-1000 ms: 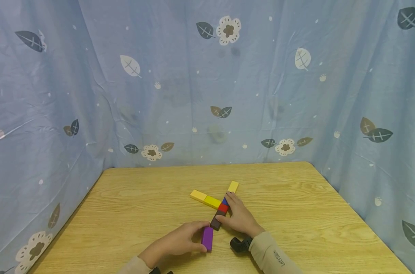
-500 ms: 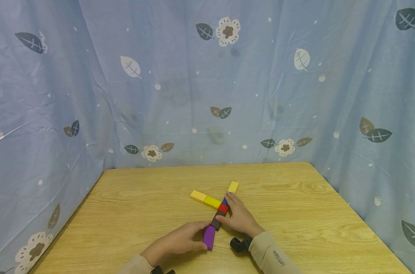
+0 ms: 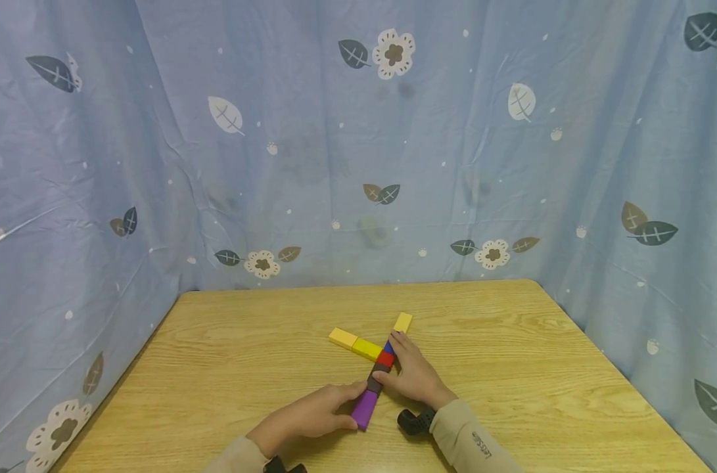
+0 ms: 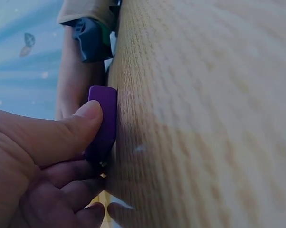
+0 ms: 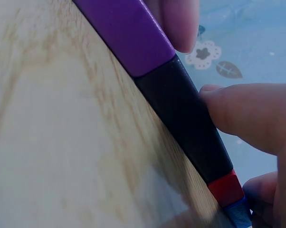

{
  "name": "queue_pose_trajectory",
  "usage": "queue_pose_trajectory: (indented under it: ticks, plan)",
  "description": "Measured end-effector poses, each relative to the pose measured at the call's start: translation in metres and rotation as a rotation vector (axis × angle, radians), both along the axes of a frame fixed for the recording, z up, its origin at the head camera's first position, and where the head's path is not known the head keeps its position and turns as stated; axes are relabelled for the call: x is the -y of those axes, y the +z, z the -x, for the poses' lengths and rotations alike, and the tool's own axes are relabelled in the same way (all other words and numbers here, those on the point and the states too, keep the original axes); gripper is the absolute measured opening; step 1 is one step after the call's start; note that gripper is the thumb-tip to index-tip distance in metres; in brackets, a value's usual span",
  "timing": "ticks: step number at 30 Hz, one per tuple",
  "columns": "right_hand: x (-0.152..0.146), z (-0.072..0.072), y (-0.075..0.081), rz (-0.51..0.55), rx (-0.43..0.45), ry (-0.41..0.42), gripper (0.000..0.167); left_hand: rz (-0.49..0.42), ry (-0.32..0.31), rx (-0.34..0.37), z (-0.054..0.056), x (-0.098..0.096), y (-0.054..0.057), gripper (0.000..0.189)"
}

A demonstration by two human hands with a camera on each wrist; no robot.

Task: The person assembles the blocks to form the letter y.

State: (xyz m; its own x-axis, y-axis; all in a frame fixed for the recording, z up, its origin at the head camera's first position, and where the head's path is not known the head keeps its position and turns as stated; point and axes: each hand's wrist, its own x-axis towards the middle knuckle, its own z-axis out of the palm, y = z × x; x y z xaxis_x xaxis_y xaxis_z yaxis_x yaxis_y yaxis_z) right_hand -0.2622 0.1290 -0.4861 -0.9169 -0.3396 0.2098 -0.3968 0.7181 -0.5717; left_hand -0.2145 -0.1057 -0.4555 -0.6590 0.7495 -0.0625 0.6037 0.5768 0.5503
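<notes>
My left hand [image 3: 317,412] pinches a purple block [image 3: 366,410] lengthwise, its thumb at the near end and fingers by the far end. That far end meets a dark brown or black block [image 5: 183,118] with no visible gap in the right wrist view. Beyond the dark block come a red block [image 3: 385,359], a blue block [image 3: 388,347] and a pale yellow block [image 3: 403,322], forming a slanting row. My right hand [image 3: 416,376] rests along the row's right side, thumb touching the dark block, fingers by the blue one, which they partly cover.
From the red block a branch runs left: a bright yellow block [image 3: 367,349], then a light orange-yellow block [image 3: 343,337]. All lie flat on a wood-grain table [image 3: 246,348]. Patterned blue curtains [image 3: 311,144] enclose its back and sides. Black devices [image 3: 416,422] sit at both wrists.
The left hand has slid the purple block slightly right and turned it, so that it now lines up with the dark block. The right hand and the other blocks have stayed put.
</notes>
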Motion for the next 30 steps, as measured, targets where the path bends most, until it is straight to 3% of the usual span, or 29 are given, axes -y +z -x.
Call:
queue_pose_trajectory:
  ticks: [9, 19, 30]
  plan:
    - [0.0009, 0.0011, -0.001, -0.005, 0.009, -0.008, 0.087, 0.022, 0.05, 0.056, -0.001, -0.0016, 0.0026, 0.066]
    - [0.0023, 0.0013, 0.0, 0.007, 0.007, 0.009, 0.087, -0.042, 0.02, 0.098, 0.0009, 0.0036, 0.0038, 0.083]
    - [-0.0023, 0.0065, -0.0024, 0.065, -0.001, -0.025, 0.087, -0.073, 0.069, 0.035, 0.0065, 0.0058, 0.0007, 0.08]
